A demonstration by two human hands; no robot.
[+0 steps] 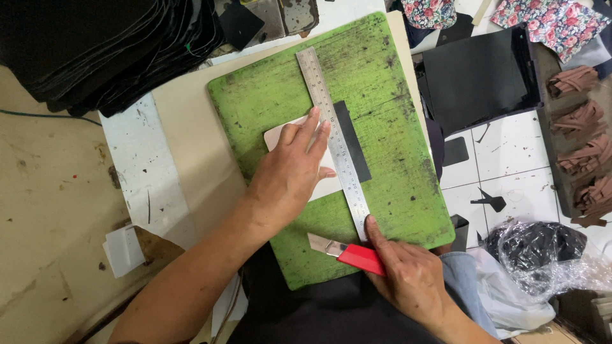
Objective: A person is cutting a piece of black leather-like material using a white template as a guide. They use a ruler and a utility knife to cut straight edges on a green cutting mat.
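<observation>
Black strip (354, 143) mid-board awaits cutting: left hand (290, 175) presses ruler (334, 140) flat, fingers spread; right hand (408, 271) grips knife (347, 253), which likely needs bringing to the ruler's edge

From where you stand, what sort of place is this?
Probably a small leather or fabric cutting workshop: a scarred green cutting board carries a steel ruler, the right hand holds a red-handled utility knife, and black sheet stacks sit nearby.
</observation>
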